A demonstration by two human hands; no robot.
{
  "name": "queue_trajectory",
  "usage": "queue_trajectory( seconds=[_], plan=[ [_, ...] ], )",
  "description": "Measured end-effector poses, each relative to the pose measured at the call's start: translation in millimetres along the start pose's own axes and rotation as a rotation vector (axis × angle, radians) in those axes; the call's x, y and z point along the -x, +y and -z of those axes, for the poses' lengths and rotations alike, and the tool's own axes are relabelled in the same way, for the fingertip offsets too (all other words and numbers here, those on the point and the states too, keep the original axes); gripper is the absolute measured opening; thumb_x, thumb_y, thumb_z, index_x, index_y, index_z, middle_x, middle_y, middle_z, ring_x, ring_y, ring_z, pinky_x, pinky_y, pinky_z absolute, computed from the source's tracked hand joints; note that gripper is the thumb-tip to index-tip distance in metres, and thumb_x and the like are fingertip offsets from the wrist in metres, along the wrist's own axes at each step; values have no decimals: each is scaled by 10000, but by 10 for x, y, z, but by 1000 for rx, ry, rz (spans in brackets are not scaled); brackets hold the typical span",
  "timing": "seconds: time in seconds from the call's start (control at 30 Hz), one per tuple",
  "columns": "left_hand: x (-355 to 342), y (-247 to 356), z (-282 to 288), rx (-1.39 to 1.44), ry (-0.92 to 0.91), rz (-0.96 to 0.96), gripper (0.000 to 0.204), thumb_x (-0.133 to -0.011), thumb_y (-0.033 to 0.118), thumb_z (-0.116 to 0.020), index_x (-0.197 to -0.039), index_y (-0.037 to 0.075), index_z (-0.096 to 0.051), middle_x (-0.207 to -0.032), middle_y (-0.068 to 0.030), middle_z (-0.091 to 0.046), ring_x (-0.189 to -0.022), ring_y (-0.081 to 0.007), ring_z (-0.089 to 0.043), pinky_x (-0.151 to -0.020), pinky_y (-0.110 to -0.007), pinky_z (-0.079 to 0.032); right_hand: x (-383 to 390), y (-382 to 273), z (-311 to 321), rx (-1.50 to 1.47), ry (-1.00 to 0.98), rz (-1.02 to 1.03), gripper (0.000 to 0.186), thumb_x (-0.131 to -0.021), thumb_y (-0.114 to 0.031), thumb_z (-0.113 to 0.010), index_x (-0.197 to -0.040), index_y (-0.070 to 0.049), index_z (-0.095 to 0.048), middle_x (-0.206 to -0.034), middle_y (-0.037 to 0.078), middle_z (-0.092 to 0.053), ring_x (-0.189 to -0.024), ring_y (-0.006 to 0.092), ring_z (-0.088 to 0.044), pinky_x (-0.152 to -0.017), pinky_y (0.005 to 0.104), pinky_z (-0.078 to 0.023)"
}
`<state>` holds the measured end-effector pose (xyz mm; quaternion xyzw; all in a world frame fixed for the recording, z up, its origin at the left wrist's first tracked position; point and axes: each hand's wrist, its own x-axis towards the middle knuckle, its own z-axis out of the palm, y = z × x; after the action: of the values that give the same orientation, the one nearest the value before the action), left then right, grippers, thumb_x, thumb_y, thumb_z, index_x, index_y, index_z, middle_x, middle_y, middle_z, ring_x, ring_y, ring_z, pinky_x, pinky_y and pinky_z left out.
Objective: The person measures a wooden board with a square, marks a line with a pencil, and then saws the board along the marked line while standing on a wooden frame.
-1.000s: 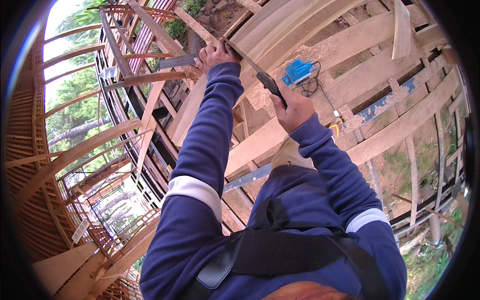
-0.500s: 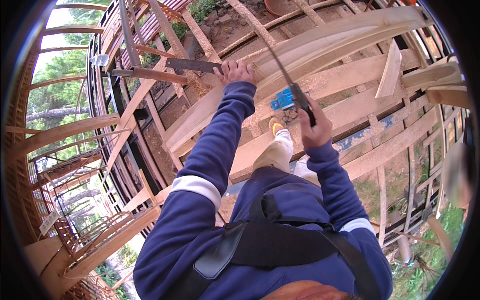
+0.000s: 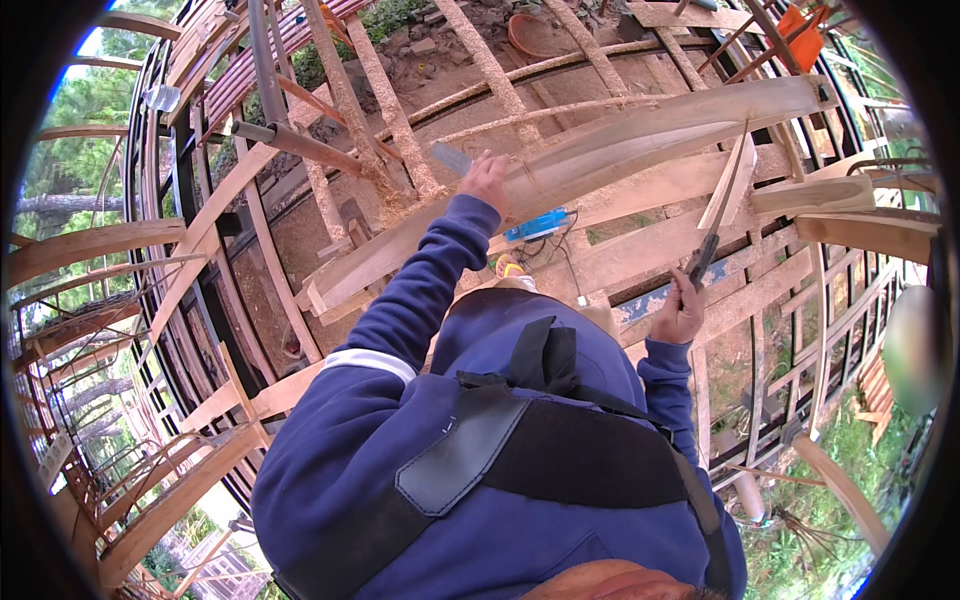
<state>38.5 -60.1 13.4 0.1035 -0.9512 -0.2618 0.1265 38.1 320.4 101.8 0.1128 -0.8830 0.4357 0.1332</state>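
Observation:
My left hand [image 3: 484, 185] is closed at the far edge of a long curved wooden plank [image 3: 620, 140], with a flat metal strip [image 3: 453, 158] sticking out past its fingers. The rest of that strip is hidden by the hand. On the right, my right hand [image 3: 680, 310] grips a hand tool [image 3: 707, 250] with a dark handle and a long, narrow blade. The blade points away from me over the boards; whether it is a saw or a machete is unclear. Behind the left hand, a blue corded device [image 3: 537, 225] lies on boards.
Under and around me runs a lattice of rough timber. A round pole [image 3: 300, 146] juts in at the left. Short wood blocks [image 3: 865, 238] lie at the right. An orange cloth [image 3: 797, 38] and a reddish basin [image 3: 530, 36] are farther off. Sawdust covers several beams.
My right hand has moved right and toward me, taking the long-bladed tool away from the plank. My left hand has stayed at the plank, and its metal strip has turned. The view has shifted.

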Motion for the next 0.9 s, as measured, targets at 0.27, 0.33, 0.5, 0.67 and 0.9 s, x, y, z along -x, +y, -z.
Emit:
queue_trajectory(
  seconds=[0.27, 0.33, 0.5, 0.67, 0.9],
  plan=[
    [-206, 1274, 1269, 591, 221, -56, 598, -767, -94, -465, -1342, 20, -585, -1317, -206, -637, -1270, -348, -599, -1070, -392, -471, -359, -698, -354, -301, -233, 13, 223, -906, -141, -746, -1112, -55, -735, -1060, 91, -619, -773, 139, -573, -654, 271, -473],
    [-266, 1656, 1291, 752, 296, -213, 627, -749, -114, -424, -1340, 18, -586, -1338, -203, -625, -1311, -337, -573, -1098, -395, -443, -482, -687, -318, -323, -326, -14, 288, -925, -215, -746, -1156, -45, -723, -1121, 91, -627, -779, 124, -568, -661, 267, -479],
    [-233, 2516, 976, 1090, 184, -474, 671, -725, -141, -404, -1359, 30, -545, -1401, -212, -568, -1355, -378, -520, -1150, -410, -393, -704, -697, -92, -833, -528, -236, 438, -1006, -299, -632, -1264, 56, -626, -1179, 107, -637, -993, 133, -618, -853, 260, -493],
    [-185, 2682, 502, 1198, 12, -568, 653, -753, -126, -375, -1368, 27, -532, -1388, -210, -573, -1356, -412, -506, -1186, -449, -357, -585, -498, 195, -1019, -527, -412, 437, -1031, -289, -595, -1259, 83, -589, -1147, 121, -658, -1038, 160, -650, -888, 269, -512],
    [-276, 2361, 333, 902, -150, -394, 637, -951, 174, -532, -1524, 13, -306, -1550, -253, -380, -1490, -418, -292, -1252, -473, -176, -507, -297, 206, -875, -201, -507, 339, -981, -254, -686, -1163, 28, -640, -1054, 102, -697, -913, 157, -675, -799, 288, -547]
  ],
)
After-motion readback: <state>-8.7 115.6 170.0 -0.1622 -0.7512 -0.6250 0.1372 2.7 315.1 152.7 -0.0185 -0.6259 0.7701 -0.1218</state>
